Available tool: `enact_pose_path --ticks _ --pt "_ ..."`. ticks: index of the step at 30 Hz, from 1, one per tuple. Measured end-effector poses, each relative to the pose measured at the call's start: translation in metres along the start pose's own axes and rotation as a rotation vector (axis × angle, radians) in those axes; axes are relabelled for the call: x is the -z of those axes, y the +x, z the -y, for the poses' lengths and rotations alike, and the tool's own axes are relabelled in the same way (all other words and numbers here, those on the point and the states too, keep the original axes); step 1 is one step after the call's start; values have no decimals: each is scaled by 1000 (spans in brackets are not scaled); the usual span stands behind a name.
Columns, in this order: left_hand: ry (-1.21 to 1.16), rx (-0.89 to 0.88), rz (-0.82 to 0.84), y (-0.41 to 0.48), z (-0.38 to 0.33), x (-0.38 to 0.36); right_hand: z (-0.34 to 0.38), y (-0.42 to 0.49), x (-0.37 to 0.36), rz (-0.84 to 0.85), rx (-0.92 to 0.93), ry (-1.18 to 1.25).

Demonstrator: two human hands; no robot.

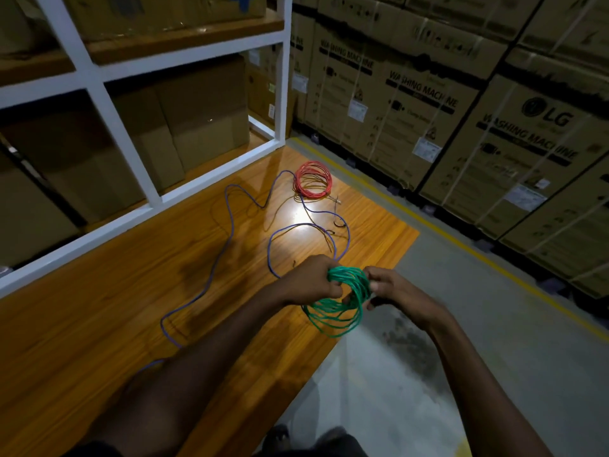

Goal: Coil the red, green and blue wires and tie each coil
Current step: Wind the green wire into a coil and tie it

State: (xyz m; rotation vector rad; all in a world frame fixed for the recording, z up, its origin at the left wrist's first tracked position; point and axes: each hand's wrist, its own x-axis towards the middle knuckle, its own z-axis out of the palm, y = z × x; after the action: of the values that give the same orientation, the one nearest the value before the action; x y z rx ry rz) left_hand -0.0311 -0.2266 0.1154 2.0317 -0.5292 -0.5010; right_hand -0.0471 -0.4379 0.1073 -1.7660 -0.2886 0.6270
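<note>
green coil [342, 301] gripped, both hands (red coil [313, 179] apart)

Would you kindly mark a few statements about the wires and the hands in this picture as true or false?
1. The left hand and the right hand both hold the green coil. True.
2. The blue wire is wound into a neat coil. False: it lies loose in long loops across the wooden surface.
3. The red coil lies on the wooden surface. True.
4. The red coil touches the right hand. False: it lies well apart from both hands, farther from the person.
5. The cartons on the right read "washing machine". True.
</note>
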Motion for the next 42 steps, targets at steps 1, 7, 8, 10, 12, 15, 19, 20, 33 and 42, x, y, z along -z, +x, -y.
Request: enact_pose_path --ticks 1,7,8,10,12,15,19,20,33,42 --pt "54 15 -38 1 2 -1 3 2 -6 9 5 -53" --pt "270 82 -132 4 2 -5 6 22 -24 -208 22 -576" --pt "262 85 -151 4 0 -5 6 23 -26 -265 33 -605" --pt "228 65 -186 5 -4 -6 6 26 -31 -403 105 -606" --pt "167 28 -203 4 -10 -8 3 27 -35 -573 199 -577" --pt "20 10 -205 6 -19 -12 1 31 -36 -742 214 -541" --pt "-244 25 -290 10 -18 -17 3 36 -38 -815 213 -549" --pt "-325 29 -316 10 -17 -18 2 37 -38 -827 210 -550" --pt "246 -21 -597 39 -19 -1 7 62 -1 -549 205 -532" --pt "601 59 -414 74 -7 2 13 96 32 -165 63 -758"
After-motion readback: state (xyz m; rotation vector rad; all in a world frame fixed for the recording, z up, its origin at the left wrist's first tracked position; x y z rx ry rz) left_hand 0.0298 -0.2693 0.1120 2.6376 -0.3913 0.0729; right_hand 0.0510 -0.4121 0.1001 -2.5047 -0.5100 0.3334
